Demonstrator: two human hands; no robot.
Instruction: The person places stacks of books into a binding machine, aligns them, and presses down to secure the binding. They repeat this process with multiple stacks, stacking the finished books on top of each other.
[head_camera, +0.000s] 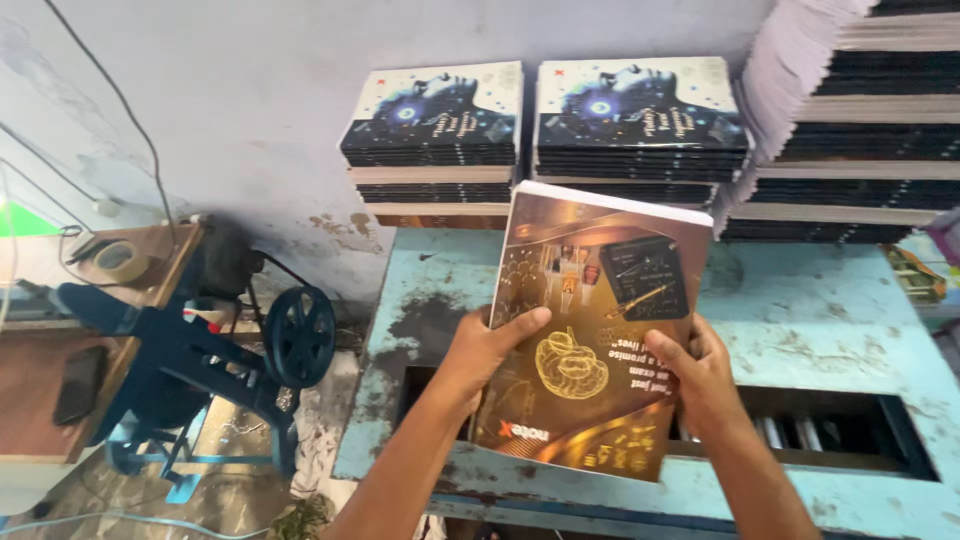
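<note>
Brown-covered notebooks (590, 330), a thick bundle, sit tilted above the worn blue bench (820, 310), gripped at the lower edges by both hands: left hand (490, 350), right hand (700, 375). Behind, stacks of dark-covered notebooks (540, 130) stand against the wall.

There is just one camera, worn on the person's head. It looks down and forward at a worn blue table (820, 330), very close to it. Far off, stacks of books (540, 140) sit against the grey wall (250, 120). On the left it sees down to a blue machine (230, 360) on the floor.
</note>
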